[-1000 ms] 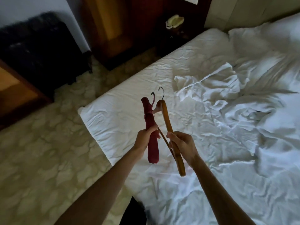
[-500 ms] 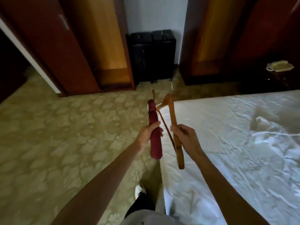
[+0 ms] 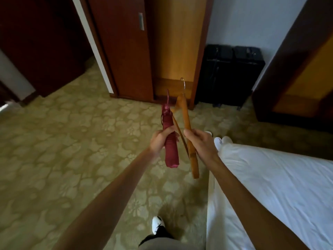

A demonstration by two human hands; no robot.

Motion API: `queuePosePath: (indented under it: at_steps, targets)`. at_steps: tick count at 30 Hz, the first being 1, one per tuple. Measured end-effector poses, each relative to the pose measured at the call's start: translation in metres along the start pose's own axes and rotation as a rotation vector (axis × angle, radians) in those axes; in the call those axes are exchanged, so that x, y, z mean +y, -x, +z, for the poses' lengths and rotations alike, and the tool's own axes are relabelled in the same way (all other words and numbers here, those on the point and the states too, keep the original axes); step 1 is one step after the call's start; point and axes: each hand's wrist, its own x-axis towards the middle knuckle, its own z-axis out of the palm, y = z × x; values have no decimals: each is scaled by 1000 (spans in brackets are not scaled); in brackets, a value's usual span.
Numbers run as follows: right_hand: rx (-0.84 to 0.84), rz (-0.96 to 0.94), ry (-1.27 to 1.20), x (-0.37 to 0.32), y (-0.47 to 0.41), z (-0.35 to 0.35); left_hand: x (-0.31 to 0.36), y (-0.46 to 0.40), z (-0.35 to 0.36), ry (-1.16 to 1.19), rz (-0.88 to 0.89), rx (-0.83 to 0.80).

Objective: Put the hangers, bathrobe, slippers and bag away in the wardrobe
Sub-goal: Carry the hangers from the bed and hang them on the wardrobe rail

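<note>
**Two hangers in hand, wardrobe ahead**

My left hand (image 3: 161, 141) is wrapped round the middle of the padded dark-red fabric hanger (image 3: 170, 139), fingers curled tight on it, hook pointing up and away from me. My right hand (image 3: 201, 143) grips the plain honey-coloured wooden hanger (image 3: 189, 134) partway down one shoulder, thumb on top, its silver wire hook (image 3: 183, 85) standing clear above. The wooden one's thin crossbar slants between my two hands, close against the red one, so the pair sit just beside each other. Both hands full, neither free for a door.

Beyond them, the yellow-green floral-patterned floor (image 3: 63, 150), my white shoe (image 3: 158, 225) stepping forward on it. Straight ahead stands the tall reddish-brown wooden wardrobe (image 3: 124, 56), a metal handle (image 3: 141, 21) on its door, and a lighter wooden interior showing to the right of that door, so it looks open to me. A black hard-shell suitcase (image 3: 228, 76) stands against the wall just right of it. The white-sheeted bed (image 3: 270, 195) runs along my right side.

Where I reckon things stand: early going. Nothing hung yet that I can see; the hangers are on their way. The bathrobe, slippers and bag are not in view, so they are left to do.
</note>
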Motion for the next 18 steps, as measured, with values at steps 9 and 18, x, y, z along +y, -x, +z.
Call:
queuePosePath:
  at_steps: [9, 18]
  targets:
    - [14, -46, -18, -49, -167, 69, 78, -138, -84, 14, 15, 4]
    - [48, -66, -72, -65, -367, 96, 149, -331, -123, 1, 57, -31]
